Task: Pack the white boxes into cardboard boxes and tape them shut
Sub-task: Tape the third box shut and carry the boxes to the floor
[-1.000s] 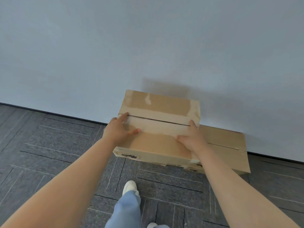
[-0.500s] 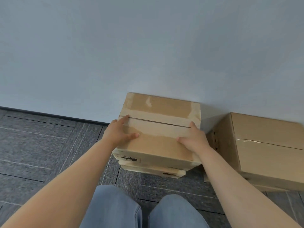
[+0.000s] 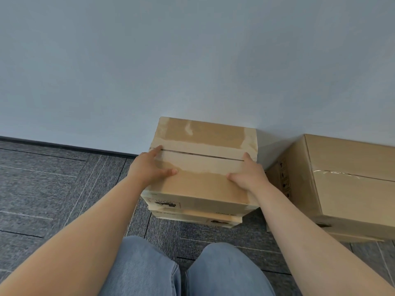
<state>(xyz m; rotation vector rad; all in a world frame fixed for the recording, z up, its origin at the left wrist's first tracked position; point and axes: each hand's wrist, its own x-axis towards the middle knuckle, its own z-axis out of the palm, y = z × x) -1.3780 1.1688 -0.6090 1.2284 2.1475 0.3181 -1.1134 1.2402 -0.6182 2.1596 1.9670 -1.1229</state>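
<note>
The left hand point(image 3: 149, 167) lies flat on the near-left top of a taped cardboard box point(image 3: 203, 167), fingers spread, thumb pointing right; the right hand point(image 3: 248, 176) presses the near-right edge, its fingers curling over the side, both clamped on the box. The box is brown, its flaps closed along a dark seam under pale tape; it sits on a second box point(image 3: 196, 217) against the wall point(image 3: 192, 60), contents hidden. Another cardboard box point(image 3: 346, 189) stands just to the right, cut off by the frame; side labels are unreadable.
</note>
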